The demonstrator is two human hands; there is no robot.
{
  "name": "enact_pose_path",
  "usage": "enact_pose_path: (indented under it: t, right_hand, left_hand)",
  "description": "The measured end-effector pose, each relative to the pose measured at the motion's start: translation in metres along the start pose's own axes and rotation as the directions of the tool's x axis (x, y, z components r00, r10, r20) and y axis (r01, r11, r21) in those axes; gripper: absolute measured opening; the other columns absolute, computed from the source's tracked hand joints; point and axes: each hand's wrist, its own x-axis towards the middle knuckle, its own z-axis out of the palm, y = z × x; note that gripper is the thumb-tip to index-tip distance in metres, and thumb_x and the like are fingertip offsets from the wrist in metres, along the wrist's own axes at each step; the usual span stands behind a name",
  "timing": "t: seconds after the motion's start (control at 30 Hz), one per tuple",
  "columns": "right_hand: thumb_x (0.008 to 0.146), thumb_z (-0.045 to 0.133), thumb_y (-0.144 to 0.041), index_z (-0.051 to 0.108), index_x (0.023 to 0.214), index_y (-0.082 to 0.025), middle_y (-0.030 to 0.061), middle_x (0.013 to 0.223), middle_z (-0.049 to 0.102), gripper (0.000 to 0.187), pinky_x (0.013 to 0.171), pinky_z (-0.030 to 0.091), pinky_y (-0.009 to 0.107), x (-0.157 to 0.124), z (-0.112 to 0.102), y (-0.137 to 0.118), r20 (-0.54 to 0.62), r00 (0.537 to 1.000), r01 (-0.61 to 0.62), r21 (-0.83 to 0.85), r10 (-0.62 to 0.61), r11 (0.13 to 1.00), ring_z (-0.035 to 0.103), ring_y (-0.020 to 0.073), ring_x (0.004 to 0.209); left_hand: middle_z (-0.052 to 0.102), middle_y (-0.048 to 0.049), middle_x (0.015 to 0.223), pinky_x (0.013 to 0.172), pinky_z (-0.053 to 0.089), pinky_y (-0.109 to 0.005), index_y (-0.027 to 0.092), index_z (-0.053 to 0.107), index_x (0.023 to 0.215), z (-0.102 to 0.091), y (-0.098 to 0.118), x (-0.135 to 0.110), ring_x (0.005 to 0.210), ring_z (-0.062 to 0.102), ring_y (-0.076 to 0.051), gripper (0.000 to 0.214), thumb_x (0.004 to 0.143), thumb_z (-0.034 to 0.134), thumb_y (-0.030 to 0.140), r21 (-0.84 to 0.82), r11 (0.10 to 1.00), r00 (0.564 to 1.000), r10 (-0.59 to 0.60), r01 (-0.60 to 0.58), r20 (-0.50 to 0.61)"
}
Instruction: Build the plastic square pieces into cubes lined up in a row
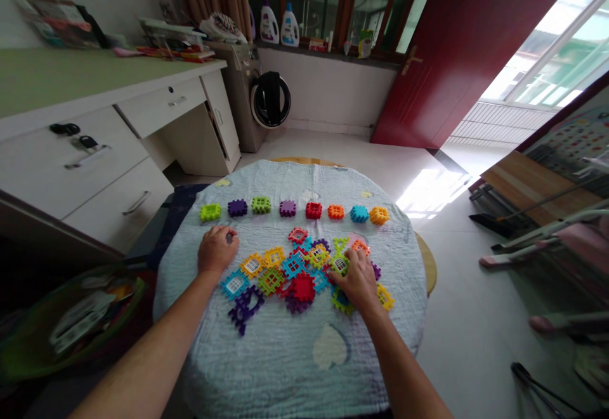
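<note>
My right hand (360, 280) reaches into the pile of flat plastic interlocking pieces, its thumb and fingers around a lime green window piece (339, 264). My left hand (216, 249) rests on the cloth left of the pile, fingers curled in; a small dark spot shows at the fingertips, too unclear to name. Between the hands lie a yellow window piece (252, 265), a light blue window piece (235, 284), a green piece (271, 281), a red piece (304, 286) and a dark purple piece (248, 303). Behind them stands a row of assembled cubes, among them a red cube (313, 210) and a blue cube (359, 214).
A pale blue cloth (285, 368) with heart prints covers the round table. A white desk (104, 89) stands left, with a filled green basket (71, 324) below it. A washing machine (242, 89) and a red door (442, 51) are beyond; a pink-seated chair (580, 247) is right.
</note>
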Motion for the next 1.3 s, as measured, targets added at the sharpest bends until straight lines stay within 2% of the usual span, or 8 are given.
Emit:
enact_pose_path:
  t: [0.17, 0.27, 0.37, 0.53, 0.67, 0.83, 1.03, 1.3]
  right_hand:
    - [0.070, 0.068, -0.038, 0.057, 0.109, -0.018, 0.0107, 0.104, 0.060, 0.046, 0.089, 0.045, 0.040, 0.010, -0.004, 0.015, -0.026, 0.999, -0.018, 0.175, 0.023, 0.984, 0.056, 0.0268, 0.098]
    - [0.069, 0.061, -0.035, 0.054, 0.119, -0.016, 0.0094, 0.104, 0.058, 0.054, 0.085, 0.049, 0.037, 0.027, -0.018, 0.036, -0.099, 0.987, -0.088, 0.343, 0.129, 0.935, 0.057, 0.0235, 0.094]
    - [0.066, 0.059, -0.034, 0.057, 0.116, -0.018, 0.0071, 0.102, 0.057, 0.052, 0.081, 0.050, 0.035, 0.039, -0.034, 0.053, -0.072, 0.984, -0.124, 0.384, 0.164, 0.915, 0.058, 0.0221, 0.093]
    - [0.066, 0.060, -0.028, 0.059, 0.112, -0.018, 0.0074, 0.104, 0.058, 0.047, 0.091, 0.046, 0.038, 0.034, -0.041, 0.055, -0.025, 0.999, -0.023, 0.246, 0.030, 0.969, 0.057, 0.0232, 0.097]
    - [0.067, 0.059, -0.019, 0.057, 0.118, -0.017, 0.0097, 0.110, 0.061, 0.051, 0.092, 0.042, 0.036, 0.025, -0.029, 0.046, 0.161, 0.982, 0.084, 0.073, -0.095, 0.994, 0.055, 0.0243, 0.100]
    - [0.072, 0.060, -0.020, 0.056, 0.122, -0.016, 0.0121, 0.125, 0.059, 0.050, 0.094, 0.037, 0.036, 0.029, -0.023, 0.044, 0.219, 0.975, 0.066, -0.095, -0.044, 0.993, 0.052, 0.0259, 0.106]
    - [0.070, 0.067, -0.026, 0.052, 0.130, -0.018, 0.0110, 0.131, 0.056, 0.063, 0.096, 0.035, 0.037, 0.033, -0.025, 0.043, 0.288, 0.956, 0.103, -0.131, -0.062, 0.986, 0.048, 0.0293, 0.115]
    - [0.070, 0.061, -0.020, 0.054, 0.129, -0.017, 0.0136, 0.125, 0.057, 0.060, 0.098, 0.036, 0.037, 0.039, -0.027, 0.029, 0.329, 0.936, 0.179, -0.155, -0.120, 0.971, 0.047, 0.0286, 0.117]
  left_hand:
    - [0.063, -0.0096, 0.094, 0.088, 0.046, -0.037, 0.020, 0.064, 0.082, 0.001, -0.002, 0.000, 0.091, 0.057, -0.026, 0.018, 0.077, 0.047, 0.026, 0.000, 1.000, 1.000, -0.003, 0.003, 0.004]
    - [0.064, -0.0101, 0.093, 0.088, 0.046, -0.038, 0.019, 0.064, 0.082, 0.001, -0.002, 0.000, 0.090, 0.057, -0.026, 0.019, 0.077, 0.047, 0.026, -0.001, 1.000, 1.000, 0.003, -0.003, 0.006]
    - [0.063, -0.0098, 0.092, 0.087, 0.046, -0.037, 0.019, 0.064, 0.082, 0.000, -0.002, 0.000, 0.089, 0.057, -0.026, 0.019, 0.077, 0.047, 0.027, 0.003, 1.000, 1.000, 0.013, -0.013, 0.001]
    - [0.063, -0.0090, 0.091, 0.086, 0.046, -0.036, 0.020, 0.064, 0.081, 0.000, -0.002, 0.000, 0.088, 0.057, -0.025, 0.018, 0.077, 0.048, 0.027, 0.006, 1.000, 1.000, 0.018, -0.018, -0.004]
    - [0.063, -0.0089, 0.090, 0.087, 0.046, -0.036, 0.020, 0.063, 0.080, 0.002, -0.004, 0.000, 0.089, 0.057, -0.025, 0.017, 0.076, 0.048, 0.027, 0.006, 0.999, 0.999, 0.033, -0.032, -0.012]
    - [0.063, -0.0084, 0.089, 0.088, 0.046, -0.036, 0.020, 0.062, 0.080, 0.006, -0.008, 0.001, 0.089, 0.058, -0.025, 0.016, 0.077, 0.048, 0.027, 0.007, 0.999, 0.999, 0.041, -0.040, -0.011]
    - [0.063, -0.0083, 0.089, 0.088, 0.046, -0.036, 0.020, 0.062, 0.079, 0.006, -0.007, 0.001, 0.090, 0.058, -0.025, 0.015, 0.076, 0.049, 0.026, 0.006, 0.999, 0.999, 0.044, -0.044, -0.020]
    - [0.063, -0.0087, 0.090, 0.088, 0.047, -0.037, 0.020, 0.063, 0.080, 0.005, -0.006, 0.001, 0.090, 0.058, -0.026, 0.016, 0.076, 0.048, 0.027, 0.009, 0.999, 0.999, 0.037, -0.037, -0.016]
